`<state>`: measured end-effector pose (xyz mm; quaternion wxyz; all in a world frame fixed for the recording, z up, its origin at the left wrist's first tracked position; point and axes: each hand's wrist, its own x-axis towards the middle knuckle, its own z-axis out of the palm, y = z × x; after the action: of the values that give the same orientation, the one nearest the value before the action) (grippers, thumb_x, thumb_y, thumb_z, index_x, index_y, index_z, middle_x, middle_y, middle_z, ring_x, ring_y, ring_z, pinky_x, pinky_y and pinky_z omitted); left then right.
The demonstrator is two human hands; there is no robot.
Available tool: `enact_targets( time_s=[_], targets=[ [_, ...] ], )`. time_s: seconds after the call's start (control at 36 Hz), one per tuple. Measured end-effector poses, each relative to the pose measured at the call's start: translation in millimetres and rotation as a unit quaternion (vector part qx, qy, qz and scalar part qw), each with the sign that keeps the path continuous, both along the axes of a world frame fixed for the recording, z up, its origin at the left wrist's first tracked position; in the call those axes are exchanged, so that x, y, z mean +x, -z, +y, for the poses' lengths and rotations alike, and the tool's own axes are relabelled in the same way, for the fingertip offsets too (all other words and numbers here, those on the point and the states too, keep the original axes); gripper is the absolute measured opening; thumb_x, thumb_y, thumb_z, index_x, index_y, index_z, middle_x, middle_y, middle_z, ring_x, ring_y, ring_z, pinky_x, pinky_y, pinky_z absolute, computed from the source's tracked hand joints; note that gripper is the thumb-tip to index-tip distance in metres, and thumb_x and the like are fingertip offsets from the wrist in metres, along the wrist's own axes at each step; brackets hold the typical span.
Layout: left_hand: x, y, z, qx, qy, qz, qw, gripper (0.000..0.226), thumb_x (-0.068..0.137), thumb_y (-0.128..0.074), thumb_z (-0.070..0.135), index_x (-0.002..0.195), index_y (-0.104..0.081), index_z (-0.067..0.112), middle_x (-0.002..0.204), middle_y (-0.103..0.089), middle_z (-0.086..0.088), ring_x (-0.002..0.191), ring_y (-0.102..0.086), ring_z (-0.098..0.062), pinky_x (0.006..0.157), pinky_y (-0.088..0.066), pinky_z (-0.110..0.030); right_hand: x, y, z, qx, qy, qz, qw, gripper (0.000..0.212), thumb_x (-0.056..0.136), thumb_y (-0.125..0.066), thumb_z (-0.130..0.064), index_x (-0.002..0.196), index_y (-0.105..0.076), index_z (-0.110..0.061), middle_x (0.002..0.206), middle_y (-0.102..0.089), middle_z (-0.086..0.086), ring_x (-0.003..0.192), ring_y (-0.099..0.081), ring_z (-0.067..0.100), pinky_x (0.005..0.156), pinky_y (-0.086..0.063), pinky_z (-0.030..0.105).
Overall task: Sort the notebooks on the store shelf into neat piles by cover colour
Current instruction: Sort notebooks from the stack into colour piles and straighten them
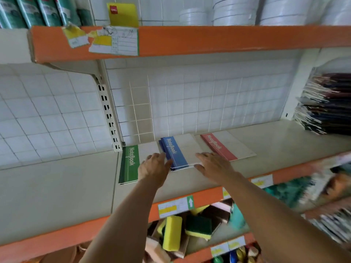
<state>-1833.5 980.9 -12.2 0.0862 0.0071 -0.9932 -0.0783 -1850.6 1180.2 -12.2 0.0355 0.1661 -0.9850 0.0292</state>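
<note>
Both hands, left (154, 165) and right (212, 164), outstretched, fingers straight, palms down.

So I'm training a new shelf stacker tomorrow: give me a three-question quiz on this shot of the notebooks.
1. True or false: the blue pile lies between the green pile and the red pile.
2. Which pile do both hands flank? A green, B blue, C red.
3. Fill in: the left hand partly covers the pale part of the ____ pile.

Key
1. True.
2. B: the left hand is at its left edge, the right hand at its right side, fingers straight.
3. Green.
</note>
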Motion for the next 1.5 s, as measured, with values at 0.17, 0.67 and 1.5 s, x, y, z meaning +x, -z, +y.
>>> enact_targets(
  time_s=[0.17, 0.67, 1.5],
  targets=[
    [1, -11, 66, -0.003, 0.037, 0.009, 0.999, 0.048, 0.100, -0.029, 0.050, 0.137, -0.045, 0.024, 0.139, -0.049, -0.001, 0.127, -0.045, -0.022, 0.096, -0.040, -0.036, 22, -8, 78, 0.009, 0.074, 0.012, 0.997, 0.049, 0.100, -0.034, -0.046, 0.141, -0.037, -0.020, 0.141, -0.047, 0.004, 0.125, -0.045, 0.028, 0.099, -0.037, 0.039],
    [55, -40, 350, -0.028, 0.158, 0.035, 0.986, 0.050, 0.100, -0.027, 0.051, 0.138, -0.042, 0.024, 0.138, -0.049, -0.002, 0.127, -0.045, -0.022, 0.098, -0.039, -0.034, 144, -33, 376, 0.024, 0.221, 0.022, 0.975, 0.044, 0.100, -0.034, -0.046, 0.135, -0.045, -0.021, 0.131, -0.055, 0.005, 0.118, -0.052, 0.027, 0.092, -0.043, 0.037],
    [-38, -122, 623, -0.011, 0.213, 0.141, 0.967, 0.048, 0.100, -0.023, 0.051, 0.134, -0.040, 0.022, 0.131, -0.052, -0.003, 0.120, -0.050, -0.023, 0.092, -0.045, -0.038, 94, -95, 640, 0.048, 0.305, 0.074, 0.948, 0.042, 0.102, -0.033, -0.042, 0.136, -0.044, -0.022, 0.132, -0.055, 0.006, 0.118, -0.051, 0.026, 0.093, -0.041, 0.035]
  ],
)
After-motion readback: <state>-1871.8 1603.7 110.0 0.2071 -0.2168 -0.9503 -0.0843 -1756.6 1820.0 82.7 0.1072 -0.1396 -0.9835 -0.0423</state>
